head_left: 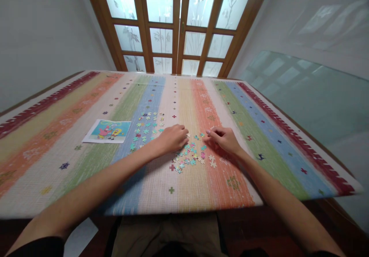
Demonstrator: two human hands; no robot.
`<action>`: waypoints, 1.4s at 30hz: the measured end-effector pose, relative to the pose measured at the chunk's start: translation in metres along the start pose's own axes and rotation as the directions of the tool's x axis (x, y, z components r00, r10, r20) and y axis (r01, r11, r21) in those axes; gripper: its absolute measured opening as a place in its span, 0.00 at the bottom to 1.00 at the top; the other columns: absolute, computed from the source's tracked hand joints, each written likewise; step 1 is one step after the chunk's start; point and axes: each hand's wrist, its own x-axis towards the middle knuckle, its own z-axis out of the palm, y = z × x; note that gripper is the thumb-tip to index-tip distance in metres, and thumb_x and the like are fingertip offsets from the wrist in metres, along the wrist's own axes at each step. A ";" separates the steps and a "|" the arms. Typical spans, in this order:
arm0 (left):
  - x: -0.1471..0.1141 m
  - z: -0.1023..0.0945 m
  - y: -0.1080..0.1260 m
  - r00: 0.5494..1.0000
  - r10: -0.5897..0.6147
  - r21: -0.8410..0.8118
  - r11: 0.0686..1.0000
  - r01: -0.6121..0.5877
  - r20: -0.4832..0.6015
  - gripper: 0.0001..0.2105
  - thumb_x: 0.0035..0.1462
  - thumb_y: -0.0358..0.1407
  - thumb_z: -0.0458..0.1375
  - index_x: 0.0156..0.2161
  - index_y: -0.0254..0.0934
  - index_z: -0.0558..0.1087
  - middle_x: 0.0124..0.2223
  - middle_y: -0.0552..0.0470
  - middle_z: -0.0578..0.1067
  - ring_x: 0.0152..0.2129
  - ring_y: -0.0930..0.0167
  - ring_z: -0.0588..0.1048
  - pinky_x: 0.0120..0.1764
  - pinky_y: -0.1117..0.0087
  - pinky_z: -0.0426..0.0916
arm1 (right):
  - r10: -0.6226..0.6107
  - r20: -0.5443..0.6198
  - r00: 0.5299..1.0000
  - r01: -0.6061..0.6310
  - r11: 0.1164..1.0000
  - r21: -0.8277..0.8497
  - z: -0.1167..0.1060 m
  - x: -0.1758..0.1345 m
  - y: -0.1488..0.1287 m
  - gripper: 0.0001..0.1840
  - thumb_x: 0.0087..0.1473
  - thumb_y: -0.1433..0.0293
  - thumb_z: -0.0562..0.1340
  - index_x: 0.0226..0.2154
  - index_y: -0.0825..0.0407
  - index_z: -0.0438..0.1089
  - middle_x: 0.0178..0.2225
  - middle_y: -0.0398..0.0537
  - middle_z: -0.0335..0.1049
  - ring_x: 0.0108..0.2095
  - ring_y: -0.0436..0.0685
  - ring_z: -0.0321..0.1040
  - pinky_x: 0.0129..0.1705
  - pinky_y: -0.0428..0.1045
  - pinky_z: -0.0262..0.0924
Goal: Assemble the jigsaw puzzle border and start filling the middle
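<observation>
Loose turquoise, pink and pale puzzle pieces [193, 161] lie in two clusters.

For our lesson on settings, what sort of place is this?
Probably a room at home, judging by the multicoloured striped tablecloth, small, mostly turquoise jigsaw pieces on it, and brown wooden doors with frosted glass panes beyond.

Puzzle pieces [186, 161] too small for clear detail

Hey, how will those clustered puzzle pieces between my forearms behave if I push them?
The puzzle pieces look small and thin, so they're probably light and easy to slide. Mostly lying flat, they seem unlikely to roll or tip. They're crowded together, so pushing one may nudge its neighbours.
</observation>
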 end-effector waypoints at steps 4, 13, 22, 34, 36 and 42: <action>0.032 0.008 -0.002 0.999 0.044 0.029 0.999 -0.044 0.023 0.10 0.64 0.32 0.57 0.35 0.32 0.78 0.38 0.40 0.79 0.39 0.62 0.75 0.41 0.65 0.68 | -0.031 0.256 0.966 0.054 0.995 -0.084 -0.015 0.000 0.000 0.23 0.61 0.53 0.60 0.23 0.52 0.73 0.19 0.44 0.70 0.20 0.51 0.63 0.26 0.48 0.56; 0.033 0.011 -0.013 0.997 0.069 0.028 0.997 -0.070 0.031 0.10 0.61 0.26 0.54 0.35 0.32 0.78 0.36 0.41 0.79 0.38 0.63 0.76 0.41 0.65 0.68 | -0.137 0.500 0.855 0.290 0.926 -0.242 -0.034 -0.045 -0.012 0.17 0.62 0.57 0.66 0.45 0.52 0.80 0.34 0.49 0.72 0.33 0.55 0.69 0.37 0.50 0.62; 0.042 0.019 -0.022 0.994 0.112 -0.112 0.987 -0.113 -0.017 0.12 0.60 0.23 0.54 0.43 0.34 0.77 0.41 0.43 0.81 0.40 0.65 0.76 0.44 0.66 0.70 | -0.070 0.439 0.896 0.193 0.951 -0.242 -0.027 -0.060 -0.011 0.12 0.61 0.60 0.68 0.41 0.51 0.78 0.34 0.47 0.70 0.33 0.54 0.67 0.36 0.49 0.61; 0.016 0.014 0.016 0.955 0.274 -0.253 0.922 -0.295 -0.113 0.07 0.66 0.29 0.56 0.42 0.35 0.78 0.40 0.46 0.79 0.39 0.67 0.76 0.45 0.66 0.69 | 0.004 0.316 0.949 0.022 0.997 -0.081 -0.020 -0.057 -0.005 0.15 0.61 0.58 0.63 0.38 0.51 0.80 0.33 0.50 0.79 0.32 0.56 0.72 0.35 0.49 0.63; 0.008 0.015 0.028 0.938 0.335 -0.268 0.899 -0.346 -0.087 0.06 0.66 0.33 0.60 0.41 0.35 0.79 0.40 0.46 0.79 0.39 0.67 0.76 0.45 0.66 0.69 | 0.014 0.268 0.963 0.015 0.994 -0.107 -0.018 -0.055 -0.003 0.16 0.60 0.58 0.64 0.42 0.52 0.80 0.33 0.50 0.79 0.32 0.56 0.72 0.35 0.50 0.63; -0.001 0.022 0.046 0.915 0.401 -0.288 0.873 -0.394 -0.034 0.04 0.63 0.34 0.65 0.38 0.36 0.80 0.39 0.46 0.79 0.40 0.65 0.76 0.46 0.64 0.68 | 0.010 0.110 0.994 0.017 0.971 -0.237 -0.013 -0.053 -0.005 0.13 0.58 0.59 0.66 0.37 0.52 0.78 0.27 0.47 0.75 0.27 0.55 0.68 0.31 0.49 0.59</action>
